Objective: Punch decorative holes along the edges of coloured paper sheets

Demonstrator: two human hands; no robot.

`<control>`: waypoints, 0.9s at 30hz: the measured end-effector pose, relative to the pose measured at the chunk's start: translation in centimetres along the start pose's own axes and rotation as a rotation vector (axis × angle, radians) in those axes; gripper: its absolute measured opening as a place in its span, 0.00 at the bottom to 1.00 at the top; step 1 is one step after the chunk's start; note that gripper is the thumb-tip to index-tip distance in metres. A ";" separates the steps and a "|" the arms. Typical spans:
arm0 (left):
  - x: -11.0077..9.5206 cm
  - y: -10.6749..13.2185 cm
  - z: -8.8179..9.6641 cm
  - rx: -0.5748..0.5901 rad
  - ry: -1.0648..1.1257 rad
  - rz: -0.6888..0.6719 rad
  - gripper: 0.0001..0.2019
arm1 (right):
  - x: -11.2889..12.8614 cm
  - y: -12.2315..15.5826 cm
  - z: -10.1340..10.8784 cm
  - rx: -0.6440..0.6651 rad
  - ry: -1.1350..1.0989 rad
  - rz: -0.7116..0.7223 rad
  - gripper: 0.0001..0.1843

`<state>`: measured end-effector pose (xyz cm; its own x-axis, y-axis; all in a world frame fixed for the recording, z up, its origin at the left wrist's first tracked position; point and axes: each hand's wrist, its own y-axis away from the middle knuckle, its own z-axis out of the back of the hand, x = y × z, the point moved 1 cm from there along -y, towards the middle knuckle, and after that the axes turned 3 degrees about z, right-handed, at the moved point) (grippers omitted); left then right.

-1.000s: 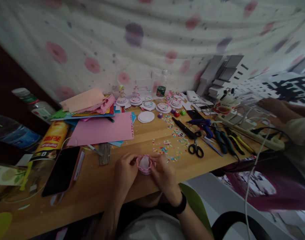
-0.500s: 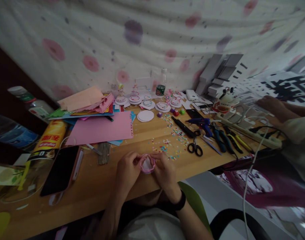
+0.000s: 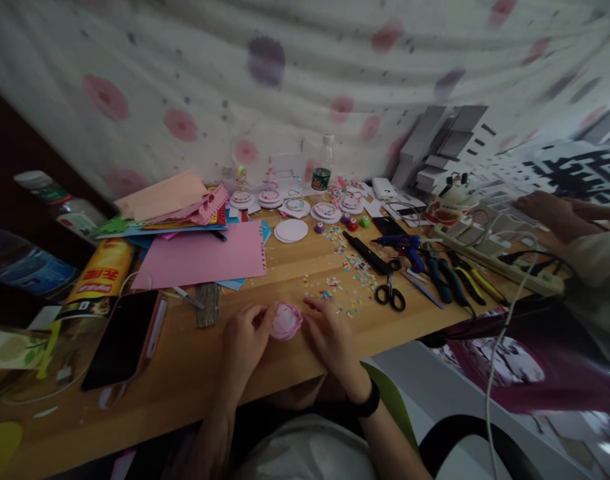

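Between my hands is a small round white piece with a wavy pink rim [image 3: 286, 321], held just above the near part of the table. My left hand [image 3: 243, 343] pinches its left edge between thumb and fingers. On the other side, my right hand [image 3: 333, 341] has its fingers apart, with the fingertips close to the right rim; whether one touches it I cannot tell. Beyond my right hand lie scattered colourful confetti bits [image 3: 329, 287]. White paper discs [image 3: 291, 231] lie farther back, near several finished-looking round pieces with beaded rings [image 3: 326, 212].
Black-handled scissors [image 3: 390, 297], a blue glue gun [image 3: 402, 245] and pliers [image 3: 441, 277] lie at right. Pink paper [image 3: 205, 257], a bundle of thin sticks [image 3: 207, 305] and a phone [image 3: 122, 340] occupy the left. Another person's hand [image 3: 545, 208] is at the far right.
The pink-rimmed piece has moved slightly left and turned its face more towards me. My right hand has let go and its fingers have spread; my left hand keeps its hold.
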<state>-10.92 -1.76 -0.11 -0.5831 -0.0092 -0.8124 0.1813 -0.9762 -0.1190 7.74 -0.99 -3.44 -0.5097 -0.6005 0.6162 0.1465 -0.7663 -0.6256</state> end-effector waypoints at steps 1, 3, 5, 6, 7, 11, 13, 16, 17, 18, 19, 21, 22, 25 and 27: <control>0.2 -0.1 0.3 -0.009 -0.008 0.005 0.21 | -0.1 0.0 0.1 0.008 0.003 -0.005 0.12; 0.6 -0.3 0.8 -0.020 0.001 0.032 0.22 | -0.1 0.0 0.3 0.022 0.009 -0.010 0.12; 1.0 -0.7 1.2 -0.029 0.051 0.042 0.21 | 0.2 0.0 0.4 0.035 0.009 0.019 0.11; 1.2 -0.9 1.3 -0.035 0.079 0.032 0.19 | 0.4 -0.1 0.4 0.042 0.005 0.042 0.11; 1.4 -1.1 1.4 -0.040 0.106 0.015 0.18 | 0.6 -0.1 0.4 0.048 -0.002 0.065 0.11; 2.0 -0.9 0.8 0.058 0.219 0.032 0.19 | 1.4 -0.2 0.3 0.030 -0.031 0.125 0.10; 2.3 -0.3 0.3 0.153 0.242 0.065 0.22 | 1.6 -0.4 0.3 -0.009 -0.026 0.149 0.10; 2.4 0.9 -0.5 0.221 0.217 0.048 0.37 | 1.8 -0.7 0.2 -0.024 -0.024 0.176 0.11; 2.4 1.2 -0.8 0.223 0.208 0.042 0.41 | 1.8 -0.8 0.2 -0.014 -0.027 0.180 0.11; 2.4 1.4 -1.0 0.221 0.201 0.039 0.44 | 1.8 -0.9 0.1 0.001 -0.033 0.181 0.11; 2.5 1.5 -1.2 0.213 0.194 0.039 0.44 | 1.8 -1.1 0.1 0.021 -0.038 0.180 0.11; 2.5 1.5 -1.5 0.211 0.177 0.035 0.43 | 1.7 -1.4 0.0 0.059 -0.038 0.181 0.11; 2.5 1.4 -1.7 0.213 0.173 0.030 0.43 | 1.7 -1.7 -0.1 0.080 -0.033 0.186 0.10; 2.4 1.2 -1.7 0.204 0.183 0.014 0.42 | 1.8 -2.8 -0.2 0.145 -0.012 0.203 0.09; 2.3 1.1 -1.7 0.198 0.185 -0.006 0.38 | 2.0 -3.7 -0.3 0.186 0.004 0.217 0.08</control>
<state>-10.76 -2.54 -3.11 -0.4259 0.0183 -0.9046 0.0097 -0.9996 -0.0248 5.94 0.69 -0.04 -0.4532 -0.7542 0.4753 0.4052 -0.6492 -0.6437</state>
